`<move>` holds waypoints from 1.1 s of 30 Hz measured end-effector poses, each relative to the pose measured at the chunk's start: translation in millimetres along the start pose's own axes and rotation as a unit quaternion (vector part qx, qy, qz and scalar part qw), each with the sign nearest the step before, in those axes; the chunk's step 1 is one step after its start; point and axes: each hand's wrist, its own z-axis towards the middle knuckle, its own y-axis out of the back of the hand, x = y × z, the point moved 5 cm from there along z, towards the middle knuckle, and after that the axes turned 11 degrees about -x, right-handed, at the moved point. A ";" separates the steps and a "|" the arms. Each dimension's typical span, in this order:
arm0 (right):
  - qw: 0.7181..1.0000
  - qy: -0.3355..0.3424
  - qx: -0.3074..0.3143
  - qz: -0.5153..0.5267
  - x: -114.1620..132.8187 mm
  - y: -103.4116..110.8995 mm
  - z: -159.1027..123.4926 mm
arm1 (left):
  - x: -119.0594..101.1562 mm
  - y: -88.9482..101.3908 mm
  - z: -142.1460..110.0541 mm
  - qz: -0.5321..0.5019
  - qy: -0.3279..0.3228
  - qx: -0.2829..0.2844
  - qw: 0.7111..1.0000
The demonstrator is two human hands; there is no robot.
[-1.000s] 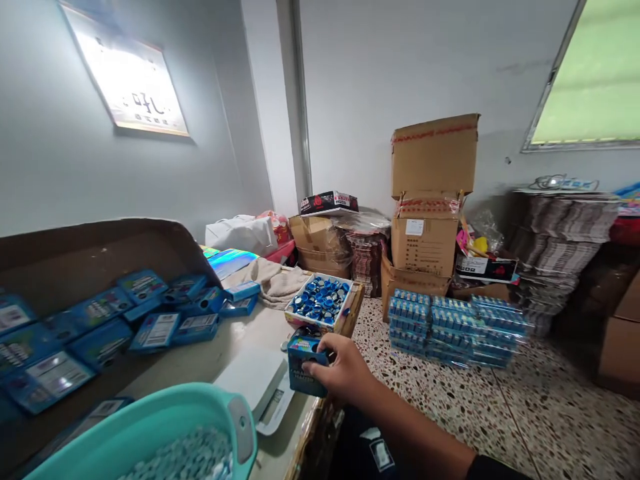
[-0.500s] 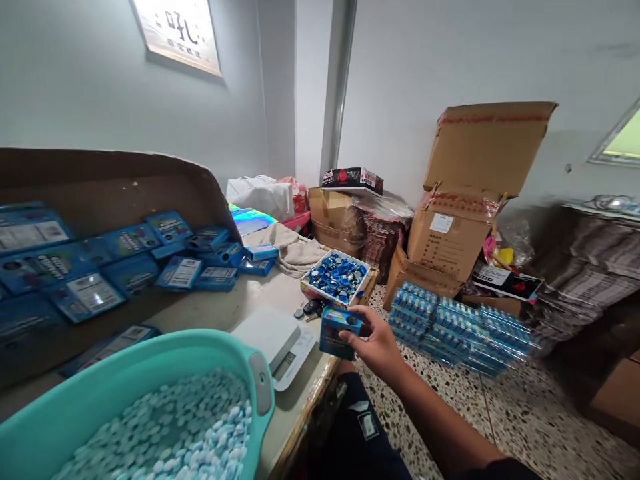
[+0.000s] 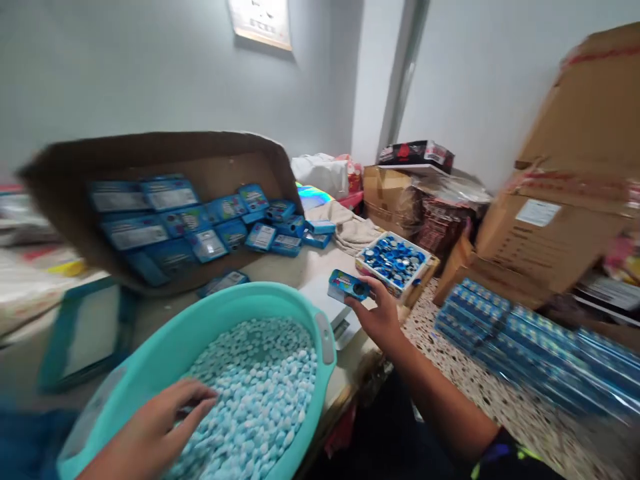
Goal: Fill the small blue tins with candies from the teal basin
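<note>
My right hand [image 3: 381, 315] grips a small blue printed box [image 3: 350, 285] between thumb and fingers, tilted above the white kitchen scale [image 3: 325, 300]. My left hand [image 3: 165, 423] is over the near left part of a turquoise tub [image 3: 260, 293], its fingers loosely curled and the thumb slightly apart. Nothing shows in that hand. Pale blue and white tablets [image 3: 265, 373] fill the lower part of the tub. The scale is partly hidden by the tub's rim and the box.
Behind the tub, a tilted carton [image 3: 210, 157] holds several blue boxes [image 3: 207, 245]. A tray of blue caps [image 3: 393, 260] sits by the table's right edge. Film-wrapped stacks of blue packs [image 3: 525, 340] lie on the floor, near an open cardboard box [image 3: 530, 233].
The view has swung left. My left hand has come into view over the tub. My right hand has brought the box from the table edge to above the scale and turned it.
</note>
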 end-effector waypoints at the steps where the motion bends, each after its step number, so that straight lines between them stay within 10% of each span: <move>1: 1.000 0.002 -0.008 0.001 -3.0 -9.7 0.9 | -2.4 3.6 -3.2 0.005 0.026 -0.012 1.000; 6: 1.000 0.004 -0.020 0.007 -18.5 -45.5 -1.4 | -30.3 12.3 -20.8 0.026 0.083 -0.003 0.996; 11: 0.992 -0.013 0.092 -0.081 -31.6 -59.4 -1.1 | -39.6 15.8 -31.9 0.096 0.151 -0.010 0.984; 15: 0.990 -0.015 0.113 -0.082 -29.9 -43.5 -2.5 | -39.3 5.8 -35.6 0.140 0.191 0.094 0.967; 19: 0.999 0.032 0.005 -0.029 -26.0 -2.8 -16.3 | -44.0 -2.4 -36.8 0.154 0.169 0.164 0.960; 24: 0.996 -0.082 -0.032 -0.003 -52.2 30.9 -38.1 | -54.6 -7.0 -38.9 0.178 0.147 0.199 0.952; 33: 0.997 -0.079 0.015 -0.013 -53.1 29.9 -40.8 | -63.4 -17.1 -31.6 0.193 0.129 0.303 0.924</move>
